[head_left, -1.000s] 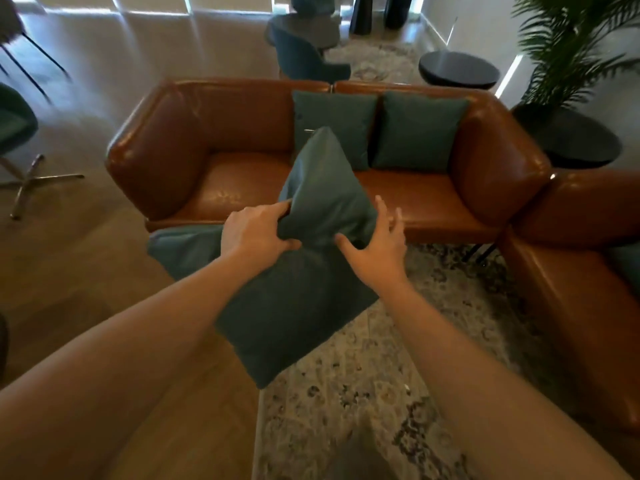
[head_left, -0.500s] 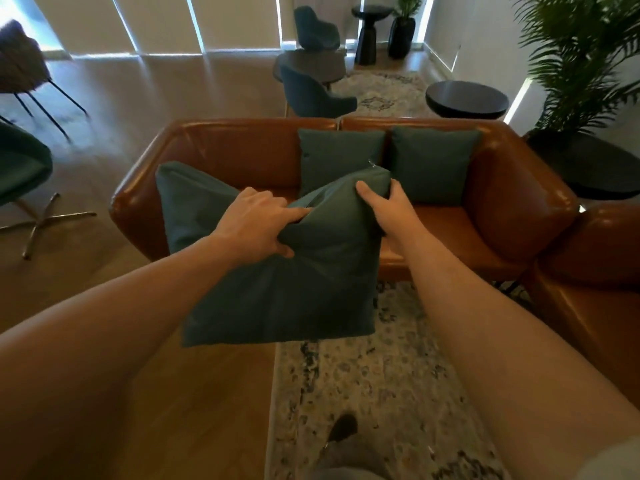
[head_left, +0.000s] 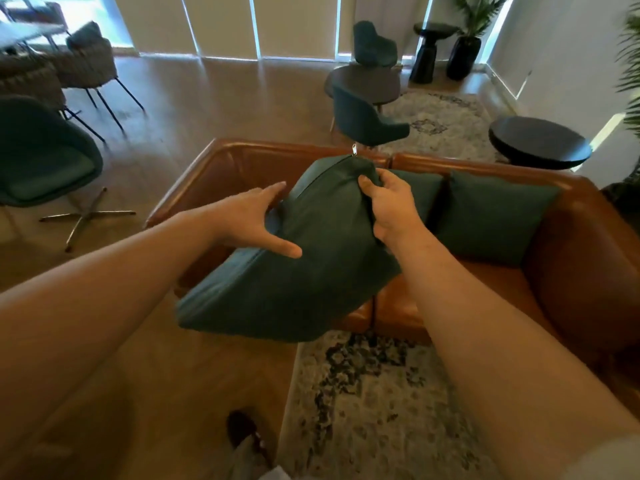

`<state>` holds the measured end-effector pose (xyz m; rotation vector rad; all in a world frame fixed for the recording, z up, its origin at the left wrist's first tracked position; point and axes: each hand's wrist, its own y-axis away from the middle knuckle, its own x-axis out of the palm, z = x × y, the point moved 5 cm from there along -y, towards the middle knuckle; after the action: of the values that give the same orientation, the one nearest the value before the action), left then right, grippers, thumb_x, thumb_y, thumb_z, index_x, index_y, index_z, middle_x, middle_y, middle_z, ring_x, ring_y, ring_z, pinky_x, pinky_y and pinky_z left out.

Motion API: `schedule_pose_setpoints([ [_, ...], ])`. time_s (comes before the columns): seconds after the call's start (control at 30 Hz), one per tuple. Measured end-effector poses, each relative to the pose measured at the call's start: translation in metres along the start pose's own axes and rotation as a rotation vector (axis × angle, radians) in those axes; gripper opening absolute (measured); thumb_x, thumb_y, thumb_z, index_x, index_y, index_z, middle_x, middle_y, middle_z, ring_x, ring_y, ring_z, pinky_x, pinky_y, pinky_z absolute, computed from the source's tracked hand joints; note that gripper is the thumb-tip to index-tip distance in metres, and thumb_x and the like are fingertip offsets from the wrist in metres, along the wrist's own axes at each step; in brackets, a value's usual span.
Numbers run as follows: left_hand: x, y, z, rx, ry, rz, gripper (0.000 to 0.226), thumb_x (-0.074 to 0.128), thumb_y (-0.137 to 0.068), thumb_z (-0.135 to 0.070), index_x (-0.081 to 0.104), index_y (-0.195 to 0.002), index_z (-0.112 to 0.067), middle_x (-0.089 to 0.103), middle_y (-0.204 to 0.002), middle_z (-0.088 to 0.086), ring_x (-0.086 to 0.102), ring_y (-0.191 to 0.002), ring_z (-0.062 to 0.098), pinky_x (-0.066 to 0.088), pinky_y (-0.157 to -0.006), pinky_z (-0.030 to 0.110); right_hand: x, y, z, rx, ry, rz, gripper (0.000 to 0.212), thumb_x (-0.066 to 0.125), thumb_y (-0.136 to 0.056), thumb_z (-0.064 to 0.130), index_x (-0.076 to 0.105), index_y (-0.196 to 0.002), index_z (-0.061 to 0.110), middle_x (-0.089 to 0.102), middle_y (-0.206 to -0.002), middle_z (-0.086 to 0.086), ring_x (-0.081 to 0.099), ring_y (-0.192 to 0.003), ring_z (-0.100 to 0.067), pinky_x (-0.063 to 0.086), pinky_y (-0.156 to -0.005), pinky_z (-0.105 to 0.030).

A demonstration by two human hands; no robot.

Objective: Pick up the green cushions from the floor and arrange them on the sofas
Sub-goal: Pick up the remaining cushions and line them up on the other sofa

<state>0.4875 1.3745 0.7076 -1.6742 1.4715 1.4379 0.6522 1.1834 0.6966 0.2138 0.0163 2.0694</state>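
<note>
A dark green cushion (head_left: 304,271) hangs in the air above the left seat of the brown leather sofa (head_left: 225,161). My right hand (head_left: 391,209) grips its top corner near the zipper. My left hand (head_left: 256,220) lies against its left edge with fingers spread and the thumb pressed on the fabric. Two more green cushions lean on the sofa's backrest: one (head_left: 422,192) partly hidden behind my right hand, the other (head_left: 491,213) further right.
A second brown sofa (head_left: 606,306) joins at the right. A patterned rug (head_left: 374,403) lies before the sofas, wood floor to its left. Teal chairs (head_left: 41,157) stand at left and behind the sofa (head_left: 363,116); a round black table (head_left: 536,147) sits at back right.
The cushion has gone up and forward over the sofa seat. My left hand has loosened from a grip to spread fingers. My right hand now pinches the top corner.
</note>
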Motion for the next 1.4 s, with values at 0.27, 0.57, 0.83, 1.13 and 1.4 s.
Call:
schedule_pose_setpoints([
  [0.27,-0.022,-0.106,0.079,-0.043,0.186,-0.274,0.058,0.081,-0.078,-0.068,0.068,-0.118,-0.028,0.071,-0.106,-0.008,0.065,-0.093,0.016,0.054,-0.083,0.035,0.113,-0.138,0.012,-0.265,0.576,0.091,0.022,0.074,-0.100,0.021,0.073,-0.121,0.012,0.076,-0.122,-0.015,0.071,-0.117,-0.035,0.057,-0.106,-0.055],
  [0.57,-0.075,-0.245,0.177,-0.422,0.281,-0.342,0.055,0.079,-0.085,-0.057,0.062,-0.107,-0.009,0.065,-0.104,0.009,0.069,-0.099,0.034,0.053,-0.074,0.037,0.183,-0.209,-0.026,0.171,1.080,0.181,0.088,0.068,-0.100,0.055,0.032,-0.167,0.011,0.027,-0.170,-0.017,0.037,-0.153,-0.043,0.037,-0.124,-0.054],
  [0.83,-0.052,-0.369,0.236,-0.659,1.191,-0.208,0.036,0.078,-0.086,-0.023,0.063,-0.114,-0.008,0.069,-0.104,0.012,0.069,-0.087,0.029,0.061,-0.056,0.042,0.235,-0.283,-0.105,0.373,1.482,0.337,0.144,0.081,-0.077,0.077,-0.006,-0.173,0.015,0.012,-0.174,-0.024,0.022,-0.156,-0.055,0.032,-0.117,-0.076],
  [1.13,-0.057,-0.472,0.277,-0.737,1.069,-0.088,0.045,0.069,-0.099,-0.047,0.053,-0.126,-0.016,0.062,-0.119,0.011,0.074,-0.093,0.029,0.065,-0.070,0.038,0.221,-0.458,-0.137,0.114,1.547,0.347,0.014,0.063,-0.104,0.011,0.058,-0.113,0.021,0.050,-0.091,-0.001,0.059,-0.096,-0.034,0.044,-0.104,-0.062],
  [1.4,-0.092,-0.546,0.391,-0.454,0.343,-0.122,0.103,0.080,-0.089,-0.049,0.007,-0.162,-0.048,0.013,-0.172,0.012,0.042,-0.144,0.046,0.041,-0.112,0.058,0.202,-0.582,-0.196,0.291,1.470,0.573,0.014,0.075,-0.099,0.032,0.073,-0.112,0.027,0.069,-0.110,-0.002,0.067,-0.104,-0.032,0.057,-0.097,-0.056],
])
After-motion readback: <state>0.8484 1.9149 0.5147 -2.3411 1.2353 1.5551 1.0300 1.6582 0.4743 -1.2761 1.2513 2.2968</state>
